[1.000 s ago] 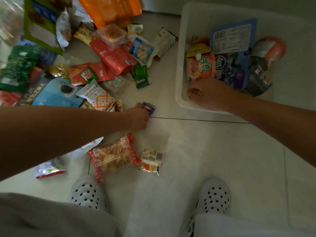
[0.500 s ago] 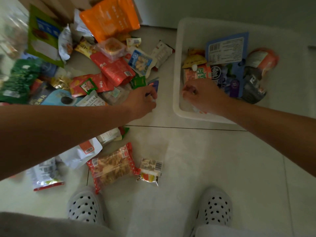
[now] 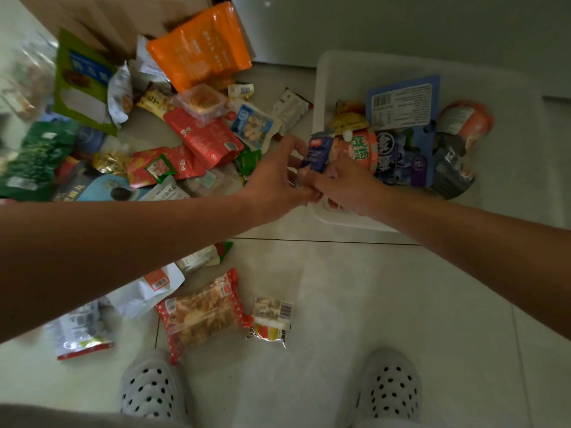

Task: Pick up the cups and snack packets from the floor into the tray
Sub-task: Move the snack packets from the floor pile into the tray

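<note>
left hand [image 3: 275, 177] carried the little blue packet [image 3: 318, 151] off the floor to the tray's [image 3: 323, 88] near-left corner, standing upright, both hands pinching it, right hand [image 3: 346, 183] meeting it there

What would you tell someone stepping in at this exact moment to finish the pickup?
Left hand: pinching a small blue packet at the white tray's left edge.
Right hand: at the tray's near-left corner, fingers meeting the same packet; whether it grips is unclear.
Done: an orange cup, a blue bag and a few more items lie in the tray.
Left: most of the pile on the floor to the left, including an orange bag and a red pouch, plus a red-dotted snack packet and a small barcode packet near the shoes.
</note>
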